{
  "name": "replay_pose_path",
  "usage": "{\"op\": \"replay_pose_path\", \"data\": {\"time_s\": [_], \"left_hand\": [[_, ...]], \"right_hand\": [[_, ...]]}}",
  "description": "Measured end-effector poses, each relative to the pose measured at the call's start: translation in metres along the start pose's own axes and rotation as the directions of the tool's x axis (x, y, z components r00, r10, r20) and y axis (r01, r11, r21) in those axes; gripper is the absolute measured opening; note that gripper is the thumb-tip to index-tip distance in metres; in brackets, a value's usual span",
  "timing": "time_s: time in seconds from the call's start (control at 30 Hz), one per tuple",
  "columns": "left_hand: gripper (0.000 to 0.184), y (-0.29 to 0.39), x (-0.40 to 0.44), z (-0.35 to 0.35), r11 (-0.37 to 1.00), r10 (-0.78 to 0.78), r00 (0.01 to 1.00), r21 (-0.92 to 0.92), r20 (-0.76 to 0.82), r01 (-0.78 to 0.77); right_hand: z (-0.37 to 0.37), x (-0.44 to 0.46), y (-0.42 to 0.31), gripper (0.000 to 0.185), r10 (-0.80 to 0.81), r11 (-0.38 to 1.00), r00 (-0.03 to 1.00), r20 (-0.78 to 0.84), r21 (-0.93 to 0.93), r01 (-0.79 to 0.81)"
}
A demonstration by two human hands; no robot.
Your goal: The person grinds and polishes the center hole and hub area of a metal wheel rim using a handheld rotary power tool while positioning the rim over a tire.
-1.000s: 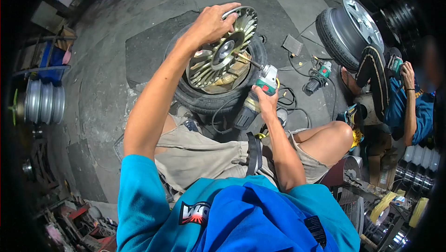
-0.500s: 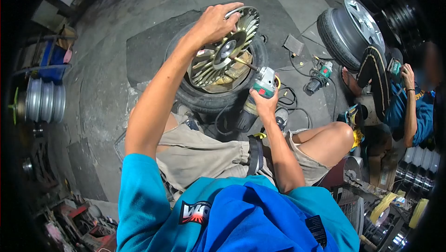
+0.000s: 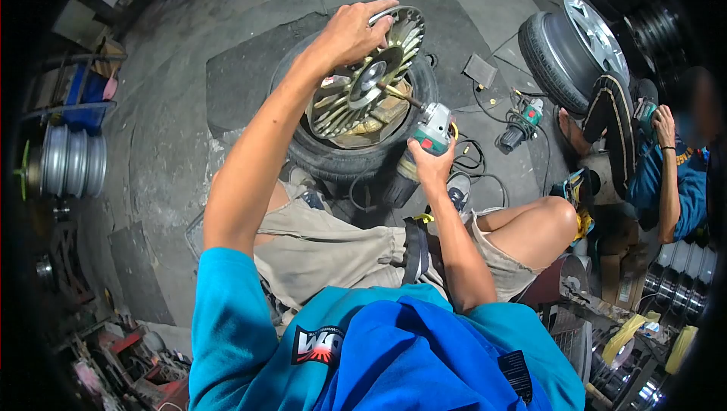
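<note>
My left hand (image 3: pixel 354 35) grips the upper edge of a many-spoked wheel disc (image 3: pixel 364 82), holding it tilted over a tire (image 3: pixel 326 163) that lies flat on the floor. In my right hand (image 3: pixel 432 164) is a power grinder (image 3: pixel 436 119) with a silver head and green body. Its long, thin shaft reaches to the spokes near the disc's hub. Whether the tip touches the metal I cannot tell. A crumpled brownish pad (image 3: pixel 390 117) shows inside the tire beneath the disc.
A second green grinder (image 3: pixel 522 125) lies on the floor to the right, with cables around it. Beyond it leans a tire with a silver wheel (image 3: pixel 594 32). Another person (image 3: pixel 666 161) sits at the far right, holding a green tool. Silver rims (image 3: pixel 74 161) stand at left.
The grinder and its shaft have shifted slightly upward along the spokes. The disc's upper edge has risen a little with my left hand. Both grips look the same.
</note>
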State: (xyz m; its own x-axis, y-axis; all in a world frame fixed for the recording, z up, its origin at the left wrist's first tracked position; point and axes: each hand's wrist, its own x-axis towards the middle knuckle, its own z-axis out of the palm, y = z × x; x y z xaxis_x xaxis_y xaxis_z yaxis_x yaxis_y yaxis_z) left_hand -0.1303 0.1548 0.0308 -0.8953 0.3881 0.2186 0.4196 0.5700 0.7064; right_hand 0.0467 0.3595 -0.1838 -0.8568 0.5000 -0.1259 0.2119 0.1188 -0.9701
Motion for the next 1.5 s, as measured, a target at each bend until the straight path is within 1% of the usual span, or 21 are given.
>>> {"op": "replay_pose_path", "data": {"time_s": [0.07,0.1,0.13,0.27,0.37,0.4,0.5,0.6,0.7,0.73,0.9,0.97,1.0,1.03,1.1,1.13,1.17,1.23,1.37,1.43,1.5], "left_hand": [[0.045,0.002,0.0,-0.001,0.999,0.049,0.999,0.01,-0.01,-0.049],[0.045,0.004,-0.001,-0.001,1.0,0.02,1.0,0.023,0.001,-0.02],[0.045,0.006,-0.001,-0.002,0.999,-0.008,1.0,0.036,0.01,0.008],[0.045,0.004,0.0,-0.002,1.0,-0.012,1.0,0.016,0.01,0.012],[0.045,0.005,-0.002,0.0,0.999,0.044,0.999,0.029,-0.004,-0.044],[0.045,0.006,-0.003,0.0,0.999,0.027,1.0,0.029,0.002,-0.027],[0.046,0.009,-0.002,0.0,1.0,0.008,1.0,0.02,0.008,-0.008],[0.046,0.006,0.0,0.0,1.0,0.022,1.0,0.02,0.0,-0.022],[0.045,0.0,0.0,0.002,0.999,0.042,0.999,0.027,-0.008,-0.042],[0.045,0.001,0.0,0.001,0.998,0.049,0.999,0.027,-0.012,-0.048],[0.045,0.009,-0.001,0.001,1.0,0.006,1.0,0.015,0.004,-0.006],[0.045,0.007,0.0,0.002,1.0,0.011,1.0,0.013,-0.001,-0.011],[0.045,0.005,0.0,0.003,0.999,0.02,1.0,0.025,-0.007,-0.02],[0.045,0.005,0.001,0.002,0.999,0.031,0.999,0.036,-0.011,-0.03],[0.044,0.005,0.0,0.0,1.0,0.013,1.0,0.029,-0.002,-0.013],[0.044,0.005,-0.001,-0.002,1.0,-0.01,1.0,0.024,0.006,0.01],[0.044,0.005,-0.002,-0.002,1.0,-0.003,1.0,0.025,0.011,0.003],[0.044,0.005,-0.005,-0.004,1.0,-0.002,1.0,0.009,-0.016,0.003],[0.044,0.006,-0.007,-0.004,1.0,-0.023,1.0,0.011,-0.012,0.023],[0.045,0.009,-0.006,-0.003,1.0,-0.015,1.0,0.021,-0.007,0.015],[0.045,0.009,0.0,-0.001,1.0,0.002,1.0,0.028,-0.002,-0.002]], "right_hand": [[0.0,0.0,-0.011,0.087,-0.011,0.999,1.0,-0.012,0.031,0.011],[0.0,0.0,-0.018,0.085,-0.024,0.998,0.999,-0.025,0.061,0.025],[-0.001,-0.001,-0.023,0.082,-0.047,0.999,0.998,-0.041,0.023,0.048],[0.0,-0.009,-0.019,0.078,-0.094,0.996,0.995,-0.027,0.005,0.095],[0.0,-0.01,-0.028,0.077,-0.016,0.994,0.999,-0.029,0.104,0.019],[-0.002,-0.007,-0.03,0.078,-0.031,0.999,0.999,-0.028,0.042,0.032],[-0.002,-0.005,-0.033,0.079,-0.032,0.999,0.998,-0.044,-0.002,0.032],[-0.004,-0.008,-0.018,0.08,-0.082,0.997,0.997,0.007,0.012,0.082],[0.0,-0.003,-0.005,0.08,-0.076,0.997,0.997,-0.024,-0.031,0.075],[-0.001,-0.005,-0.019,0.079,-0.012,0.999,1.0,0.004,0.043,0.012],[0.0,-0.002,-0.019,0.081,-0.057,0.995,0.998,-0.037,0.077,0.06],[-0.001,-0.005,-0.013,0.085,-0.052,0.994,0.999,-0.01,-0.101,0.05],[-0.004,-0.013,-0.008,0.088,0.005,0.995,1.0,-0.005,-0.1,-0.005],[-0.008,-0.022,-0.024,0.084,0.081,0.996,0.994,0.076,-0.043,-0.078],[-0.011,-0.019,0.007,0.076,0.135,0.989,0.96,0.246,0.034,-0.147],[-0.011,-0.023,0.004,0.07,0.168,0.964,0.93,0.326,0.142,-0.224],[-0.012,-0.024,0.005,0.07,0.168,0.963,0.932,0.32,0.147,-0.224],[-0.012,-0.025,0.009,0.068,0.222,0.922,0.89,0.4,0.21,-0.324],[-0.004,-0.011,0.015,0.068,0.287,0.922,0.922,0.26,0.187,-0.34],[-0.007,-0.014,0.008,0.068,0.277,0.924,0.923,0.267,0.19,-0.332],[-0.007,-0.025,-0.004,0.047,0.219,0.949,0.934,0.282,0.159,-0.271]]}}
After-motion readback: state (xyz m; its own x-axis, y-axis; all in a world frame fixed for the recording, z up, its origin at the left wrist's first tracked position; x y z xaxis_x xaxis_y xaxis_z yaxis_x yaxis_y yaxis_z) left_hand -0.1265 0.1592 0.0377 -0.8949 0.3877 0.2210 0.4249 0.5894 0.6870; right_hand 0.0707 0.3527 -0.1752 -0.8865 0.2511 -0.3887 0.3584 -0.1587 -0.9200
